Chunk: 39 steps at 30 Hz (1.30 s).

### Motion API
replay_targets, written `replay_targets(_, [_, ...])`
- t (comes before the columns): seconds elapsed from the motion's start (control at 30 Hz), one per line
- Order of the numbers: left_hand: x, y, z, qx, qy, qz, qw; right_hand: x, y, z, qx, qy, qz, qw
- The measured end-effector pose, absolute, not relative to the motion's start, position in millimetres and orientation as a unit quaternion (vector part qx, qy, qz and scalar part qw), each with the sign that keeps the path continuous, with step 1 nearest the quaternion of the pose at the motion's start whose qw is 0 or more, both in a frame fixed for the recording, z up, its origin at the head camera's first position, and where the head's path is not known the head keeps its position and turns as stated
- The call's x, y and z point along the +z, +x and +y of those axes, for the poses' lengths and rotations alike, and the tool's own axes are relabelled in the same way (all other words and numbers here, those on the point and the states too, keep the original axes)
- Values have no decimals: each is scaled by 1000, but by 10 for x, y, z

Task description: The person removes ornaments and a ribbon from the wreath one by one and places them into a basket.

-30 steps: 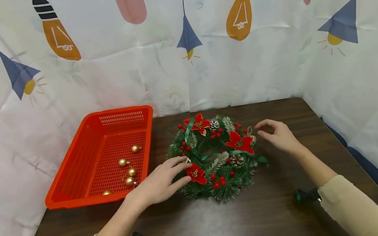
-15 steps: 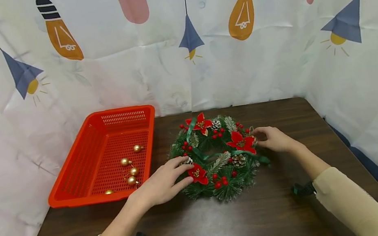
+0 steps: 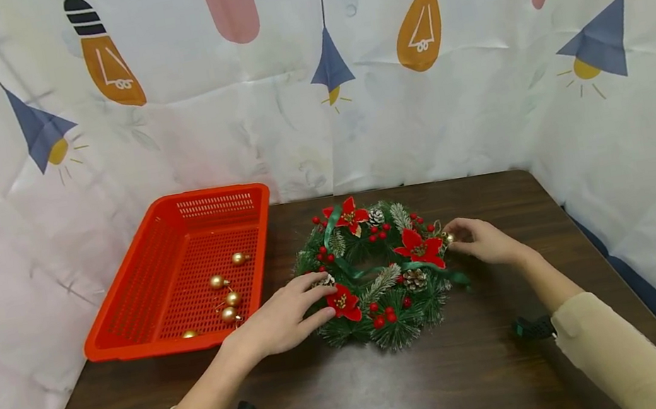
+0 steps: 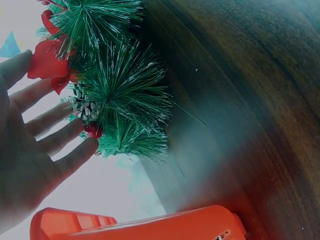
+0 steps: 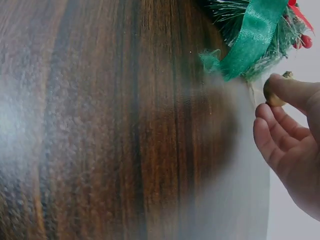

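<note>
A green wreath [image 3: 392, 326] with red flowers, berries and pinecones lies flat on the table. At its right edge my right hand [image 3: 488, 241] pinches a small gold ball [image 3: 450, 238]; in the right wrist view thumb and fingers hold the ball [image 5: 273, 95] beside a green ribbon [image 5: 257, 35]. My left hand [image 3: 284, 315] rests at the wreath's left side, fingers spread near a red flower [image 3: 343, 302]. The left wrist view shows that hand [image 4: 30, 145] with extended fingers by a pinecone [image 4: 86, 106] and the red flower [image 4: 47, 62].
A red plastic basket [image 3: 121, 319] stands left of the wreath, holding several gold balls [image 3: 229, 314]. The brown table [image 3: 366, 406] reaches back to a white curtain [image 3: 292, 139] printed with lamps and bulbs.
My right hand has moved left to the wreath's right edge, and its fingers have closed on the gold ball, which now shows at the fingertips. My left hand has barely moved.
</note>
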<state>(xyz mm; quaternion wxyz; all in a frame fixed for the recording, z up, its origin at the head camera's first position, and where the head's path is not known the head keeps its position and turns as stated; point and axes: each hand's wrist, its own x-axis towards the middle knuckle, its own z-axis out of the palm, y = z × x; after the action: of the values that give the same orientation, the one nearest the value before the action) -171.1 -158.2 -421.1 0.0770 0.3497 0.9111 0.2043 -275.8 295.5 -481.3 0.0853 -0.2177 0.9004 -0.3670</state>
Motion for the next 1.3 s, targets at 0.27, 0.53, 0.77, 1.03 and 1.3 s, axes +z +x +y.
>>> replay_targets(0.27, [-4219,-1704,-1582,212,350,909,77,-4666,-2741,2946,-394,-198,895,69])
replay_targets(0.53, [-4247,-1696,-1583,225,346,908,78,-4480,-2749,2922,-402,-205,890,64])
replay_targets(0.77, [-4259,-1702,-1581,231,342,908,75,-4289,-2776,2767,-397,-220,889,57])
replay_targets(1.03, [-4263,-1723,-1567,229,345,907,74,-4206,-2897,2665,-387,-217,896,37])
replay_targets(1.3, [-4285,-1707,-1571,228,343,909,69,-3972,-2954,2420,-395,-229,889,29])
